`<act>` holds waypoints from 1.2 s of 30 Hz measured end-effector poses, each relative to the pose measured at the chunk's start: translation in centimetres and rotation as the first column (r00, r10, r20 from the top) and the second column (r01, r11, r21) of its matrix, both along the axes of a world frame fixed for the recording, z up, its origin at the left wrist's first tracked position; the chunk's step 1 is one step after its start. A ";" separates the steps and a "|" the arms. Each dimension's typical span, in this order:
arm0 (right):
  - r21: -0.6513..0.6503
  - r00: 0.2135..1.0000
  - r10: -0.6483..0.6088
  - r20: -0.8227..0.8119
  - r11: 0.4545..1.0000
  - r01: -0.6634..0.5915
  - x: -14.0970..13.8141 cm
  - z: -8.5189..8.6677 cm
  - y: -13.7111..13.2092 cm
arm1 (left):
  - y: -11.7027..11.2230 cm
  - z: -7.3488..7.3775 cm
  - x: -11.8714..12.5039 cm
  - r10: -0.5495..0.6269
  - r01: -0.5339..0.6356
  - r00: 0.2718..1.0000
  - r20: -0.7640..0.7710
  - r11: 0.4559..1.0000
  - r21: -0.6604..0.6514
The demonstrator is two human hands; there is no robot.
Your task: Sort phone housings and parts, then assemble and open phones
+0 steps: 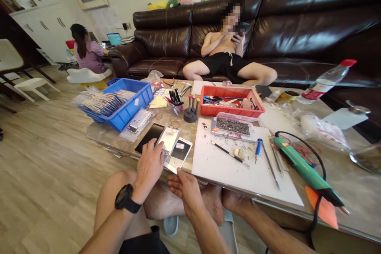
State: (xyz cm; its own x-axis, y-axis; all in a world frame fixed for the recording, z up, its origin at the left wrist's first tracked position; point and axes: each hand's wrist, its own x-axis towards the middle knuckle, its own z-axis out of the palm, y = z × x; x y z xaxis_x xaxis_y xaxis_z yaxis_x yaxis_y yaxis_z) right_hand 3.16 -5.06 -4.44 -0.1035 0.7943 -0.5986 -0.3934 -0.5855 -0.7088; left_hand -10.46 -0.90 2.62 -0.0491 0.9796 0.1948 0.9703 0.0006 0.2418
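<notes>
A single head-worn camera looks forward and down from the seated person's own viewpoint: close over the left hand (150, 166) and right hand (186, 192) at bottom centre of the frame — then across the table (351, 182) mid-frame, toward the leather sofa (312, 35) farther off, upper right.

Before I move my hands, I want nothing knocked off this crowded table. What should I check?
1. Left hand fingers on the silver phone panel: ok.
2. White smartphone set back from the edge of the table: not ok, it sits right at the edge, with the right hand touching its lower end.
3. Green soldering iron switched off: cannot tell.
4. Blue-handled screwdriver on the white work mat, apart from both hands: ok.
5. Blue crate apart from both hands: ok.
</notes>
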 end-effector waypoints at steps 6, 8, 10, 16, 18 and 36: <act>0.087 0.989 -0.067 0.133 0.995 0.055 0.0 0.9 -0.6 | -2.9 0.2 1.8 -0.039 0.003 0.969 0.243 0.990 0.143; 0.162 0.978 -0.043 0.206 0.987 0.009 1.2 1.9 -1.4 | -3.9 -0.1 2.3 -0.033 -0.011 0.894 0.446 0.995 0.096; 0.218 0.963 -0.017 0.268 0.975 -0.043 2.6 2.7 -2.5 | -4.7 -0.5 2.8 0.042 -0.033 0.799 0.600 0.999 -0.026; 0.287 0.919 0.048 0.391 0.943 -0.171 6.6 3.4 -5.9 | -5.3 -1.0 5.0 0.227 -0.004 0.370 0.901 0.970 -0.243; 0.309 0.924 0.074 0.375 0.930 -0.200 8.0 3.8 -6.8 | -5.1 -0.8 5.9 0.218 0.025 0.303 0.928 0.971 -0.236; 0.371 0.946 -0.026 0.323 0.923 -0.101 14.0 6.2 -10.7 | -6.8 2.9 11.3 0.243 0.262 0.154 0.958 0.925 -0.277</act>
State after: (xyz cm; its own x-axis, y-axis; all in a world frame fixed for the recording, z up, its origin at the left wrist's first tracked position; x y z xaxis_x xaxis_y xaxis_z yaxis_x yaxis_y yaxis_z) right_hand 17.17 -15.72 1.73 0.0057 0.9656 -0.2600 -0.0948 -0.2583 -0.9614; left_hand 0.84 -7.72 5.52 0.0632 0.9509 -0.3031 -0.0810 0.3076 0.9481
